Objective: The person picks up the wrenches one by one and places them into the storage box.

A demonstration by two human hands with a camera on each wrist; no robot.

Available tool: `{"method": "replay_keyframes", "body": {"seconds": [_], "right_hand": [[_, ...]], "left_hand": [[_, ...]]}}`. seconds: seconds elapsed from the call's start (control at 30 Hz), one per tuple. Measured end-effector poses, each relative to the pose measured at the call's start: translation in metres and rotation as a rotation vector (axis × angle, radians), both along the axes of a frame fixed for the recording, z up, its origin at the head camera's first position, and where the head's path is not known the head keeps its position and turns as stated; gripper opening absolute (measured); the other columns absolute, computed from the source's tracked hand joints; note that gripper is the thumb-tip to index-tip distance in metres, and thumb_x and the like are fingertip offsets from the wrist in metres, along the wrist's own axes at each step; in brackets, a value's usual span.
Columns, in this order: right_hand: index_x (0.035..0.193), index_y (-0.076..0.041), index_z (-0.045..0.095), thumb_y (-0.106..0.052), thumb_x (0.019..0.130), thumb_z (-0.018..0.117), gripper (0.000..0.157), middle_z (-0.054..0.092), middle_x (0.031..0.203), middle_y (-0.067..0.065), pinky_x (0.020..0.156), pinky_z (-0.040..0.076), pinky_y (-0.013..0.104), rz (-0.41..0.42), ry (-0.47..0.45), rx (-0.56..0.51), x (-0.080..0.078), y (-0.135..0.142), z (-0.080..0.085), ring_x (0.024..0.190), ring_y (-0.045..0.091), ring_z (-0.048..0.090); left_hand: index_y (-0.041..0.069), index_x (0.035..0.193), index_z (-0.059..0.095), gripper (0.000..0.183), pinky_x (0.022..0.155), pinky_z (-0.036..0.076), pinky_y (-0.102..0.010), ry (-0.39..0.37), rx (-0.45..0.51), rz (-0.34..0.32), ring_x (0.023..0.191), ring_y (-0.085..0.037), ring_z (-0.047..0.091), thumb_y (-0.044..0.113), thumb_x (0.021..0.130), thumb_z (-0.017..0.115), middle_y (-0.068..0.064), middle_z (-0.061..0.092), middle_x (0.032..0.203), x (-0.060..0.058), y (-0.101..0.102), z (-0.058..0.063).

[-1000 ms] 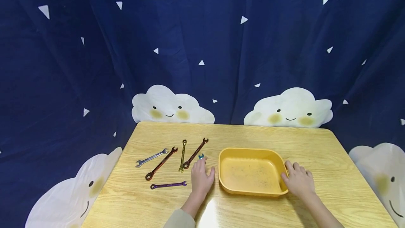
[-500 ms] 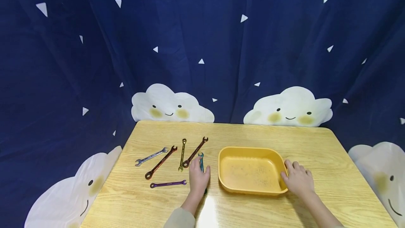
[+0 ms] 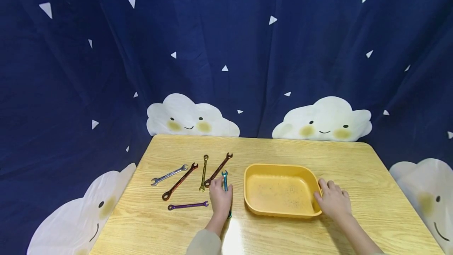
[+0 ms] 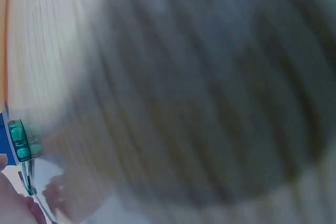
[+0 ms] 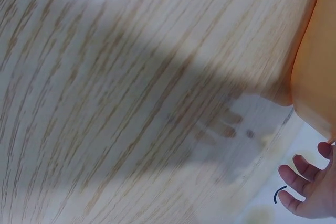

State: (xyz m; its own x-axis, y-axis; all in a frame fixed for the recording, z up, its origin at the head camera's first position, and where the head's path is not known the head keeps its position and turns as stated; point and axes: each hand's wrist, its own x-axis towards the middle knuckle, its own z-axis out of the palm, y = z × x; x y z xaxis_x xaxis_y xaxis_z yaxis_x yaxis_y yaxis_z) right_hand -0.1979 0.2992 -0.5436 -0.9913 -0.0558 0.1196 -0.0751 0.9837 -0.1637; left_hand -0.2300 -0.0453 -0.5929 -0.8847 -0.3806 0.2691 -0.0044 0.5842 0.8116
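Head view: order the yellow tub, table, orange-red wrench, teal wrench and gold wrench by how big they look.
1. table
2. yellow tub
3. orange-red wrench
4. gold wrench
Not ranked among the wrenches: teal wrench, since the left hand covers its middle.

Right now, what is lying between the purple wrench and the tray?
The left hand and the teal wrench, partly hidden by it; the head view shows this.

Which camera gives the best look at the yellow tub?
The head view: it shows the yellow tub nearly whole, rim and inside, from above. The right wrist view catches only some outer wall; the left wrist view, a thin orange strip, probably the tub.
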Motion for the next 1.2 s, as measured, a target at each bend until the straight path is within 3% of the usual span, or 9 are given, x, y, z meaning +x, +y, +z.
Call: {"method": "replay_keyframes", "body": {"seconds": [0.2, 0.7, 1.0, 1.2], "right_hand": [[0.112, -0.007, 0.042, -0.03, 0.091, 0.045, 0.031, 0.048, 0.104, 0.023, 0.072, 0.035, 0.059, 0.001, -0.009, -0.005, 0.0, 0.0, 0.0, 0.089, 0.043, 0.05], [0.112, -0.006, 0.043, -0.029, 0.091, 0.045, 0.031, 0.049, 0.103, 0.024, 0.069, 0.036, 0.059, 0.006, 0.008, -0.01, 0.001, 0.0, 0.0, 0.087, 0.043, 0.05], [0.112, -0.005, 0.043, -0.028, 0.091, 0.044, 0.031, 0.049, 0.104, 0.024, 0.07, 0.036, 0.06, 0.004, 0.002, -0.021, 0.002, -0.001, 0.001, 0.088, 0.044, 0.05], [0.112, -0.005, 0.043, -0.028, 0.091, 0.044, 0.032, 0.049, 0.105, 0.024, 0.07, 0.037, 0.06, 0.002, -0.001, -0.02, 0.001, -0.001, 0.001, 0.088, 0.044, 0.05]], "left_hand": [[0.004, 0.107, 0.066, 0.041, 0.077, 0.038, -0.043, -0.021, -0.078, 0.072, 0.088, -0.025, 0.05, 0.017, 0.07, 0.076, -0.009, 0.056, 0.094, 0.001, 0.001, -0.003], [0.002, 0.102, 0.066, 0.035, 0.077, 0.032, -0.042, -0.041, -0.148, 0.143, 0.09, -0.026, 0.044, 0.017, 0.072, 0.074, -0.011, 0.053, 0.093, -0.002, 0.011, -0.009], [0.003, 0.095, 0.067, 0.025, 0.074, 0.034, -0.041, -0.002, -0.231, 0.204, 0.088, -0.028, 0.045, 0.016, 0.074, 0.073, -0.011, 0.054, 0.091, -0.005, 0.016, -0.012], [0.002, 0.097, 0.067, 0.024, 0.075, 0.035, -0.041, -0.016, -0.261, 0.221, 0.09, -0.028, 0.046, 0.015, 0.077, 0.071, -0.012, 0.055, 0.094, -0.005, 0.019, -0.013]]}}
